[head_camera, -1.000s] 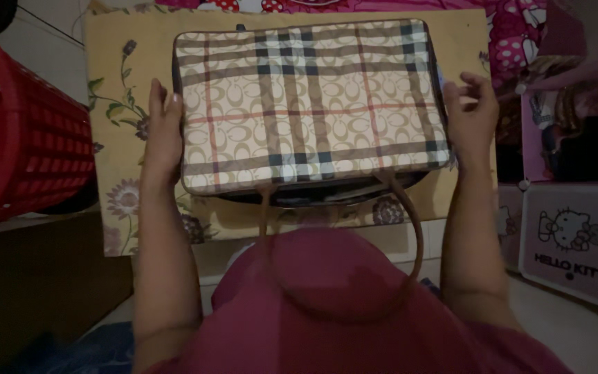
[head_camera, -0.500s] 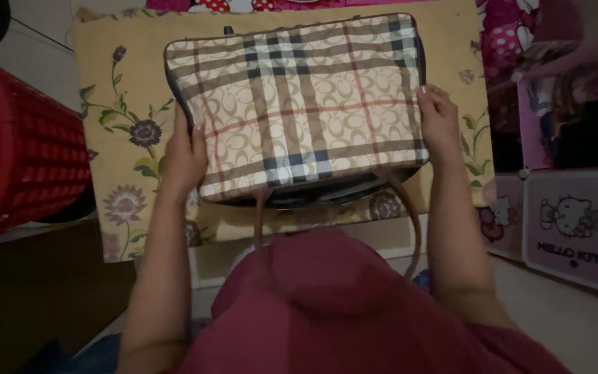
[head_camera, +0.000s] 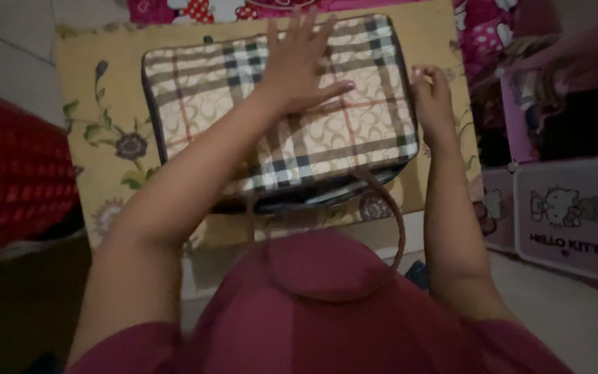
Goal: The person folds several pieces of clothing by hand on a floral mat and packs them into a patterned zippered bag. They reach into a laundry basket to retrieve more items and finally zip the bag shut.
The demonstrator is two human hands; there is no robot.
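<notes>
Hands on a plaid handbag lying flat on a yellow floral mat.

Handbag rests on its side in the middle of the mat, its brown strap looping back toward the person's maroon-clothed lap. Left hand lies released, fingers spread, palm flat on the bag's upper face. Right hand curls against the bag's right edge; whether it truly grips is unclear. Left of the bag stands a red basket; right of it, pink storage cubes. Bag looks laid down and settled, its mouth still shut, nothing taken out.
</notes>
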